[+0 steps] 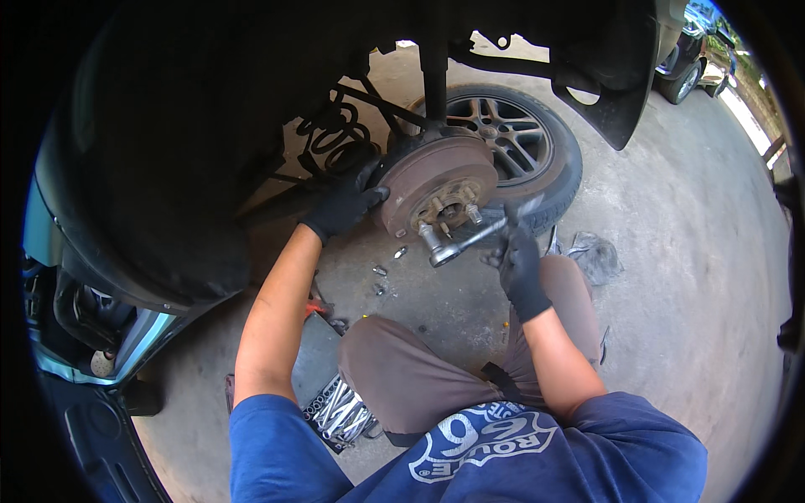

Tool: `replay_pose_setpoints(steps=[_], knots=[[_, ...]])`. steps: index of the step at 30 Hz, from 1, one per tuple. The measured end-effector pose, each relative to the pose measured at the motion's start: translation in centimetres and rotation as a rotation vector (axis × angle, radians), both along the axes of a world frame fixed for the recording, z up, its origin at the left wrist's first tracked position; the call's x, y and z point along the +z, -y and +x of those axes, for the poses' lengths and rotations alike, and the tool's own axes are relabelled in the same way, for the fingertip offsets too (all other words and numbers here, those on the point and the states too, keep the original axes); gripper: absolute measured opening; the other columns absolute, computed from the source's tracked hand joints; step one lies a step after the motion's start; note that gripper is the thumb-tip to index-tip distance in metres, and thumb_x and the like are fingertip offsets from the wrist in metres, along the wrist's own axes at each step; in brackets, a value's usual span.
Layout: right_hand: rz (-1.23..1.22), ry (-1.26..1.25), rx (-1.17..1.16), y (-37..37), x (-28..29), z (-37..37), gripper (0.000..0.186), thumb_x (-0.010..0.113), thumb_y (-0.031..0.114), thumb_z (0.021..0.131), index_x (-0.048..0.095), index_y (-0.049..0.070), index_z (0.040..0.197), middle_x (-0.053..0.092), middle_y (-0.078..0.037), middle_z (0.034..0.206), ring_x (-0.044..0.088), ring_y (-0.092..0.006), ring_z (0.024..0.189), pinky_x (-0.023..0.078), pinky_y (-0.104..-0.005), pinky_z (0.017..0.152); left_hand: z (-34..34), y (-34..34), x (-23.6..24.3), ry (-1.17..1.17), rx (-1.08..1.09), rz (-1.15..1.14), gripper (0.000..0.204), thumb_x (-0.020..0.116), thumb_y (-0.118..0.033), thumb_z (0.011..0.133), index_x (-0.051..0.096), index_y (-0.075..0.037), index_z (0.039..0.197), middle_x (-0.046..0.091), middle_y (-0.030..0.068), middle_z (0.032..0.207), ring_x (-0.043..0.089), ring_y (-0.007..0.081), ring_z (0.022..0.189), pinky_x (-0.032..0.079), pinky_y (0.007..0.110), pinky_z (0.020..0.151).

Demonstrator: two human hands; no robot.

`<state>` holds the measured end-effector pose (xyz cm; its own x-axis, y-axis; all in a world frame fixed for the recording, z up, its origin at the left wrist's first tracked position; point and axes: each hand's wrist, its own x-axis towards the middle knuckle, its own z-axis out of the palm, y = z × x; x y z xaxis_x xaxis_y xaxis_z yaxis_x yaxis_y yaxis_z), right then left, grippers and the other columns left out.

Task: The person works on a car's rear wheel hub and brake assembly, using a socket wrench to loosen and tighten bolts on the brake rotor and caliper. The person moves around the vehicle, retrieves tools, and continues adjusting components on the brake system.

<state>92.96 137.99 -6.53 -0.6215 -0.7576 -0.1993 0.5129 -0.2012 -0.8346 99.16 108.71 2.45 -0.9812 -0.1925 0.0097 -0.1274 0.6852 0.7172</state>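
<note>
A rusty brake drum (429,172) is mounted under the dark wheel arch, with studs and hub (449,210) facing me. My gloved left hand (342,208) grips the drum's left edge. A ratchet (459,247) with a socket (428,238) sits on a lower stud, its handle angled up to the right and blurred at the end. My gloved right hand (520,264) is at that handle, fingers partly curled and smeared, so whether they close on it is unclear. A few small metal pieces (380,271) lie on the concrete below.
A detached wheel (545,180) lies behind the drum. A coil spring (331,138) hangs left of it. A spanner set (340,407) lies beside my knee, and a grey crumpled cloth (594,258) at right. An open car door (88,436) is at left; another vehicle (683,71) stands behind.
</note>
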Motion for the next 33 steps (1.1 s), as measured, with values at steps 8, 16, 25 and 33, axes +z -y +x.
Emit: replay_pose_setpoints(steps=[8, 16, 25, 33], knots=[[-0.115, 0.048, 0.169, 1.7, 0.3, 4.3, 0.04, 0.057, 0.017, 0.096, 0.054, 0.008, 0.134, 0.055, -0.002, 0.073, 0.057, -0.0131, 0.061, 0.048, -0.029, 0.059, -0.2, 0.5, -0.9, -0.048, -0.018, 0.07, 0.072, 0.065, -0.029, 0.097, 0.034, 0.003, 0.153, 0.045, 0.0214, 0.153, 0.043, 0.0255, 0.141, 0.032, 0.034, 0.117], [-0.083, 0.063, 0.408, 2.2, -3.2, 4.8, 0.064, 0.054, 0.02, 0.098, 0.031, 0.009, 0.156, 0.058, -0.002, 0.08, 0.061, -0.0132, 0.072, 0.055, -0.0337, 0.069, 0.0, 0.5, -1.5, -0.132, 0.026, -0.022, 0.073, 0.064, -0.034, 0.097, 0.035, 0.001, 0.153, 0.045, 0.0221, 0.153, 0.044, 0.0263, 0.141, 0.033, 0.035, 0.116], [-0.13, 0.335, 0.533, 2.2, -5.7, 3.9, 0.072, 0.057, 0.02, 0.096, 0.024, 0.012, 0.16, 0.056, -0.002, 0.081, 0.058, -0.0141, 0.071, 0.054, -0.0398, 0.072, -0.3, 1.6, -2.1, -0.075, -0.025, 0.119, 0.076, 0.065, -0.036, 0.097, 0.033, 0.004, 0.153, 0.044, 0.0225, 0.154, 0.043, 0.0266, 0.142, 0.032, 0.034, 0.116], [0.097, 0.041, 0.245, 0.8, -5.0, 3.8, 0.071, 0.054, 0.019, 0.099, 0.02, 0.008, 0.161, 0.056, -0.003, 0.078, 0.06, -0.0141, 0.073, 0.055, -0.0352, 0.077, -0.4, 1.8, -1.3, -0.018, -0.075, 0.086, 0.078, 0.066, -0.037, 0.096, 0.032, 0.005, 0.153, 0.044, 0.0215, 0.153, 0.042, 0.0242, 0.141, 0.031, 0.034, 0.117]])
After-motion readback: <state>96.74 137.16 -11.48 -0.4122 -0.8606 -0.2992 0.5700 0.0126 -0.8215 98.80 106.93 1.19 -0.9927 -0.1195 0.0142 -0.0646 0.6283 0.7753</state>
